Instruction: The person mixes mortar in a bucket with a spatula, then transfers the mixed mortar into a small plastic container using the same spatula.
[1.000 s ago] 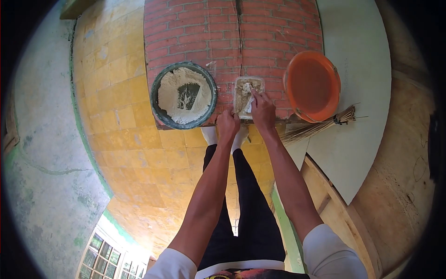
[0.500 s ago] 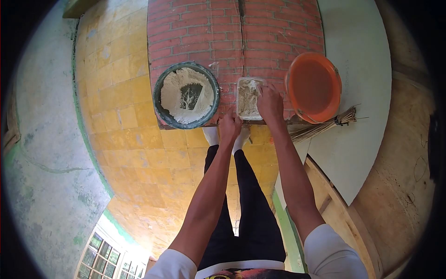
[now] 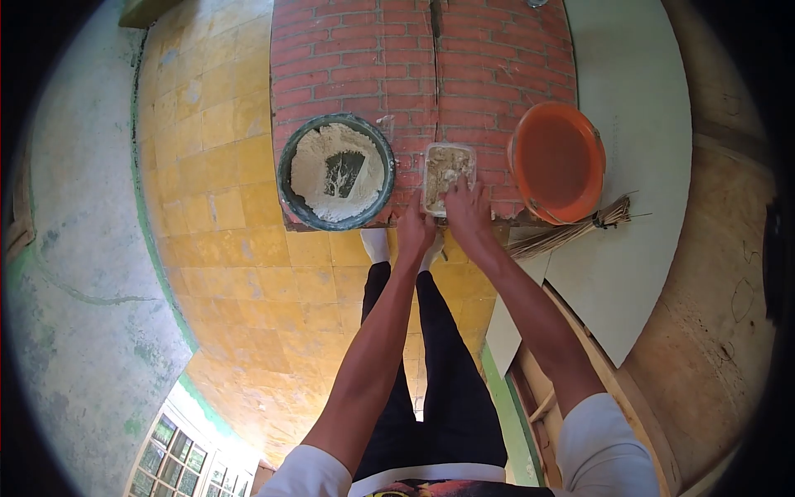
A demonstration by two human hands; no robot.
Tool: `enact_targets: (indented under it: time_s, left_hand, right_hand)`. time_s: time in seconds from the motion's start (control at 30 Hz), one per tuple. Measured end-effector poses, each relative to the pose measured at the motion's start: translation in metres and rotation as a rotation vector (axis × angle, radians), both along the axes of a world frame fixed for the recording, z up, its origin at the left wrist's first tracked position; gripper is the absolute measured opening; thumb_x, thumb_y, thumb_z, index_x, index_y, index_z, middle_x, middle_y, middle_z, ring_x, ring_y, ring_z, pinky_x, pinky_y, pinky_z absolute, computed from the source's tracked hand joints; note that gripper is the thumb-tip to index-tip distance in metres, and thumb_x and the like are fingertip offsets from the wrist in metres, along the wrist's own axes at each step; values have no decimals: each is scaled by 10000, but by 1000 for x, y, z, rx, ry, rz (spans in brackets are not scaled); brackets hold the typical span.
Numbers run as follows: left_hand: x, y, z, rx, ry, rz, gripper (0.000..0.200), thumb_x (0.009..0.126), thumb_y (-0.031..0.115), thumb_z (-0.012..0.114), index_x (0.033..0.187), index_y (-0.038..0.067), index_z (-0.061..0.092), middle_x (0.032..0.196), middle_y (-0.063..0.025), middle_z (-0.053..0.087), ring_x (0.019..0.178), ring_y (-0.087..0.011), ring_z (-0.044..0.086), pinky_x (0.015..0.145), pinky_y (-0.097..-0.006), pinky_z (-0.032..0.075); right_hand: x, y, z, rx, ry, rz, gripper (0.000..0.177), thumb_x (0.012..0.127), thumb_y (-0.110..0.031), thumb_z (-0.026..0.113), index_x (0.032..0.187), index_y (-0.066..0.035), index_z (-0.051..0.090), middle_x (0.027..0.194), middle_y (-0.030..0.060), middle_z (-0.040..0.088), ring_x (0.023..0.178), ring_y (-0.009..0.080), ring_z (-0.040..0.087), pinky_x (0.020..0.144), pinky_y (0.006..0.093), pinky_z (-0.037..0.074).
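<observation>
A small clear rectangular plastic container (image 3: 427,170) sits at the near edge of the table, holding a beige, crumbly flour-like mixture (image 3: 448,160). My left hand (image 3: 415,228) is closed at its near left corner, pinching the rim. Over its near right part reaches my right hand (image 3: 469,211), fingers apart with the tips down at the mixture. Left of the container stands a dark green round basin (image 3: 285,178) with white powder (image 3: 319,151) heaped around a bare patch of its bottom.
An orange bucket (image 3: 517,157) of cloudy liquid stands at the right on the brick-patterned tabletop (image 3: 364,58). Beside it a bundle of thin sticks (image 3: 571,232) juts past the table edge. A clear glass object (image 3: 537,2) shows at the far edge. Yellow tiles (image 3: 215,265) cover the floor.
My right hand has moved from the container's far right side down toward its near end, and its fingers have spread. My left hand stays at the near left corner.
</observation>
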State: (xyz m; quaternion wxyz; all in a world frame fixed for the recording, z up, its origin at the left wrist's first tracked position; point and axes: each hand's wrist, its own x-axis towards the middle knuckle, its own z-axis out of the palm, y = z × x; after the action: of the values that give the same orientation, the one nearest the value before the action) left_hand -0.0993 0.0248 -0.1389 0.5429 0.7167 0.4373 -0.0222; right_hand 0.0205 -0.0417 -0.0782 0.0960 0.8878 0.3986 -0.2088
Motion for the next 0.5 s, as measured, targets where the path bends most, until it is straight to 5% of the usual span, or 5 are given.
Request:
enact_targets:
  time_s: [0.13, 0.37, 0.43, 0.5]
  left_hand:
    - [-7, -2, -14, -103, -37, 47, 596, 842, 112, 600, 1431, 40, 548, 918, -299, 707, 857, -461, 706, 791, -535, 543]
    - [0, 1, -36, -96, 109, 39, 448, 832, 154, 621, 1249, -7, 652, 852, -280, 708, 860, -464, 705, 786, -520, 549]
    - [1, 1, -40, 27, 147, 14, 257, 907, 148, 619, 1094, -26, 648, 768, -145, 758, 675, -236, 760, 688, -360, 584]
    - [2, -1, -34, -42, 127, 88, 244, 874, 154, 615, 1027, -32, 649, 765, -179, 742, 722, -310, 752, 718, -416, 577]
  right_hand:
    - [-25, -18, -11, 15, -31, -24, 323, 988, -244, 624, 1217, -19, 647, 1113, 80, 552, 1087, 279, 576, 623, 332, 623]
    - [-35, -76, -14, -1, -251, 255, 546, 907, -344, 688, 1408, -148, 593, 1169, 31, 553, 1096, 225, 527, 771, 350, 500]
    - [-29, -83, -8, 41, -233, 250, 555, 905, -343, 687, 1423, -167, 592, 1188, 26, 554, 1096, 227, 523, 809, 371, 475]
    - [-21, -91, -1, 14, -204, 313, 538, 897, -346, 685, 1397, -160, 613, 1220, 23, 556, 1101, 236, 527, 830, 387, 468]
